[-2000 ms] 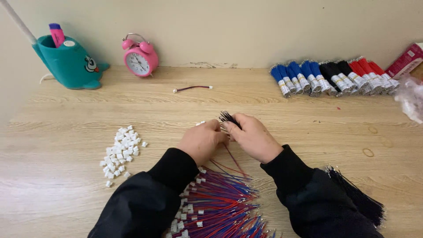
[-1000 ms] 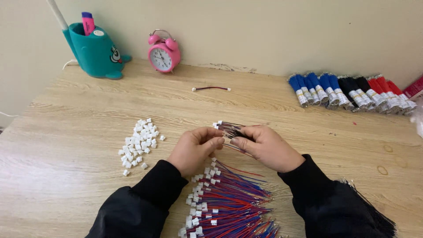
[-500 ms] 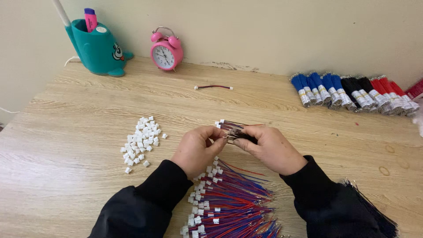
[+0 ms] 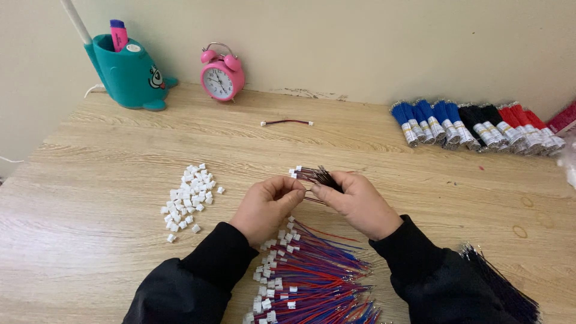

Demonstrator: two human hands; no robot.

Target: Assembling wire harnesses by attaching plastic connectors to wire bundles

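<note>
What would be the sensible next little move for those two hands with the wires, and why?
Probably the left hand should fetch one white connector from the pile. The right hand already pinches a small wire bundle between both hands, and the loose connectors lie just beside the left hand.

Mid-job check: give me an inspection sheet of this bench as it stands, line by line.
Surface: wooden table, faint ring marks at right.
Job's things: small wire bundle held between both hands; pile of red and blue wires with white ends below; white connector pile at left.
Clutter: pink alarm clock, teal pen holder, banded wire bundles, one finished lead.
Grips: left hand and right hand both pinch the bundle.
Cables: black wires at lower right.
Surroundings: plain wall.
</note>
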